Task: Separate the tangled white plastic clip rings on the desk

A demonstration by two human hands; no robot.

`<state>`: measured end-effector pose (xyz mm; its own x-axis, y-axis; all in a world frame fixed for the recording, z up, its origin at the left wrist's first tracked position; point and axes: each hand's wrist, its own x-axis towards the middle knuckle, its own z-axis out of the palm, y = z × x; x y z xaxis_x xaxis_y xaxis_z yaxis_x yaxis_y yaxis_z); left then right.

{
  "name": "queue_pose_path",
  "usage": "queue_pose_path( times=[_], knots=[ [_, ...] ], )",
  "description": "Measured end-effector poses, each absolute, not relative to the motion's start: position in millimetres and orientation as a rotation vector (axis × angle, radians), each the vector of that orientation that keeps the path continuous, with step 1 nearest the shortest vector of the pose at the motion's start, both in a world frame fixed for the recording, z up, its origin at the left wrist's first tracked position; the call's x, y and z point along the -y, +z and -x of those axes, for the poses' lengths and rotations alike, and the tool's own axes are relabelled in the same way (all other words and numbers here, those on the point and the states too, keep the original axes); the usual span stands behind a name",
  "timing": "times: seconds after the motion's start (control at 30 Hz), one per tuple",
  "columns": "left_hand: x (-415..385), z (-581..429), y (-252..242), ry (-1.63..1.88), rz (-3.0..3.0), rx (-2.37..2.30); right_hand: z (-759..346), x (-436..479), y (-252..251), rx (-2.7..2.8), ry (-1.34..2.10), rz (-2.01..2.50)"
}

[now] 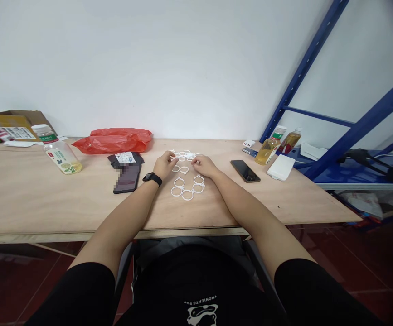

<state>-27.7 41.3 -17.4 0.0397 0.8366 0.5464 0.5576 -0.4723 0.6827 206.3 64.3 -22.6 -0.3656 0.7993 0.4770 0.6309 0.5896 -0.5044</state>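
And here we are at the hands: the left hand (164, 164) and the right hand (205, 165) sit apart from each other, fingers curled at either side of a white pile of rings (188, 155) on the table (90, 199). Whether either one is pinching a ring, I cannot tell; the fingertips blend into the white.

Just this side of the pile lie two single rings (184, 173), one close by the left fingers. Nearer the body, look at that: an arc of rings (183, 188), five of them, apparently joined edge to edge and open at the far side. So, in my judgement, it stands partway: five look done, while the two singles and the pile sit outside the arc. (The pile overlaps too much for a fair count, folks!)

Moving outward, the tally: one black watch (152, 178) on the left wrist; one phone (245, 170) to the right; one dark flat item (128, 178), partly pixelated, to the left, with one black packet (126, 157) behind it. One red bag (114, 140), one cardboard box (22, 124), one white case (281, 167). Bottles? Three: one bottle on the left (58, 151), two bottles on the right (270, 147).
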Motion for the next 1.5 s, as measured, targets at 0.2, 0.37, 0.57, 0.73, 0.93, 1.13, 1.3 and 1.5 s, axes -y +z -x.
queue_pose_path(
  times=[0.2, 0.37, 0.57, 0.73, 0.93, 1.13, 1.3, 1.5],
  knots=[
    [-40, 26, -17, 1.345, -2.055, -1.445, -198, -56, -17, 2.298, 0.388, 0.974],
    [-39, 26, -16, 1.344, -2.068, -1.458, -191, -50, -12, 2.466, 0.586, 0.967],
    [-39, 26, -17, 1.338, -2.042, -1.414, -195, -49, -9, 2.506, 0.391, 1.093],
    [-38, 25, -16, 1.351, -2.063, -1.412, -193, -46, -5, 2.525, 0.274, 1.143],
    [-34, 25, -11, 1.346, -2.043, -1.466, -196, -52, -13, 2.241, 0.437, 1.194],
    [-35, 27, -11, 1.321, -2.038, -1.506, -207, -62, -19, 1.987, 0.471, 1.273],
    [-36, 28, -12, 1.31, -2.056, -1.504, -212, -63, -16, 1.932, 0.52, 1.298],
    [-33, 27, -9, 1.276, -2.104, -1.479, -212, -64, -16, 1.977, 0.514, 1.276]
  ],
)
